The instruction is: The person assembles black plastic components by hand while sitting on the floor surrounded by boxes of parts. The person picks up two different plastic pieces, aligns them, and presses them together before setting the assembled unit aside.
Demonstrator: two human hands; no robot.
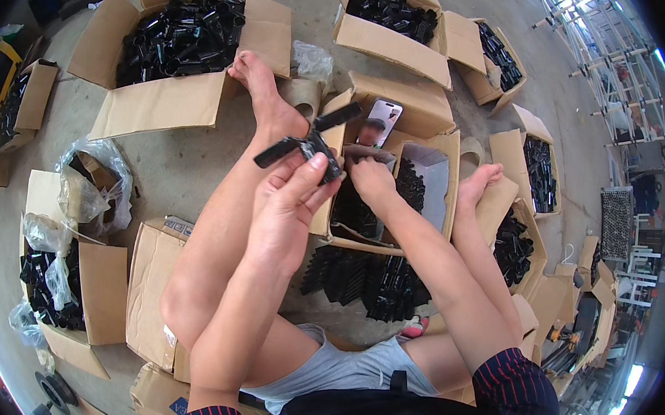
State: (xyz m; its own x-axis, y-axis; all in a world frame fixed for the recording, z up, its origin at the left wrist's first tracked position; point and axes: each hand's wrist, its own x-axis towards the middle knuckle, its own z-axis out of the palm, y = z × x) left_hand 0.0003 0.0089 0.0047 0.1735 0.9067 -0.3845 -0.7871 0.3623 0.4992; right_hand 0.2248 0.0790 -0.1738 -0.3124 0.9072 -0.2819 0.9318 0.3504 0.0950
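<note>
My left hand (288,192) is raised in front of me, thumb and fingers closed on a black plastic part with two flat arms (313,141) that spread apart in a V. My right hand (372,179) reaches down into a divided cardboard box (422,235) between my legs. Its fingertips are hidden among the box's contents, so their grip does not show. Small black pieces (410,186) fill the compartment to the right of that hand. A phone (380,122) leans against the box's far inner wall, its screen lit.
Rows of black plastic parts (391,285) lie on the floor between the box and my lap. Open cartons of black parts stand around me, including a large carton (158,108) ahead on the left and another (394,48) ahead on the right. Clear plastic bags (82,194) hang over a left carton.
</note>
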